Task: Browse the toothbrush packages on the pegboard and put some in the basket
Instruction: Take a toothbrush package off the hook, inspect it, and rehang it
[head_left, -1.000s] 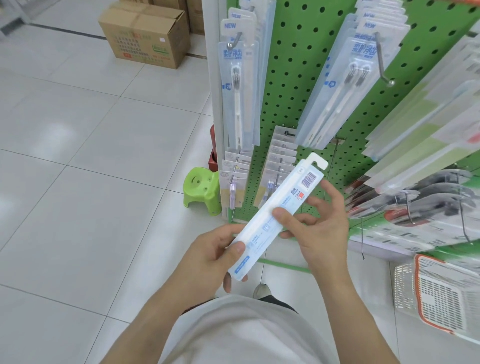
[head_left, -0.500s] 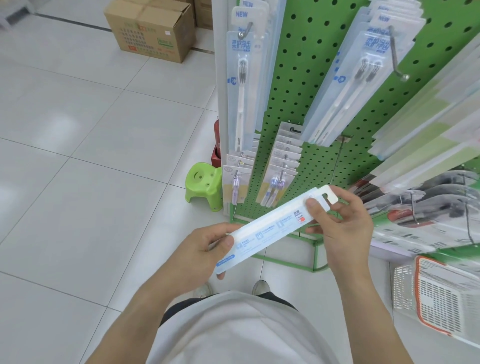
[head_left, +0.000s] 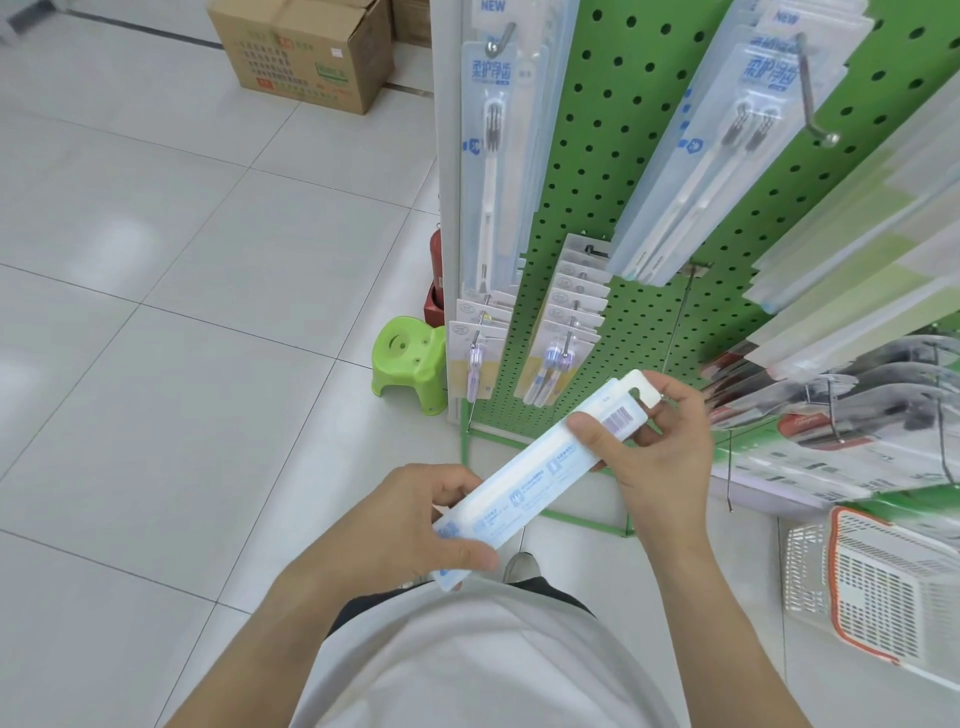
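Sitting on glossy white tile floor (head_left: 171, 322), dark grout lines crossing it, light glare patches showing at left. Standing at top, near the rack's left edge: brown cardboard box (head_left: 306, 49), flaps loosely closed, small labels on its side; second box edge just beside it, mostly cut off. Sitting low by the rack's left corner: small lime-green plastic stool (head_left: 408, 364), holes in its top. Standing just behind the stool, half hidden by the rack post: red cylinder in a red base (head_left: 435, 291), looking like an extinguisher, not certain. Showing at bottom centre: white shirt (head_left: 467, 670), dark shorts edge, one shoe tip (head_left: 519, 566) poking out on the tiles.
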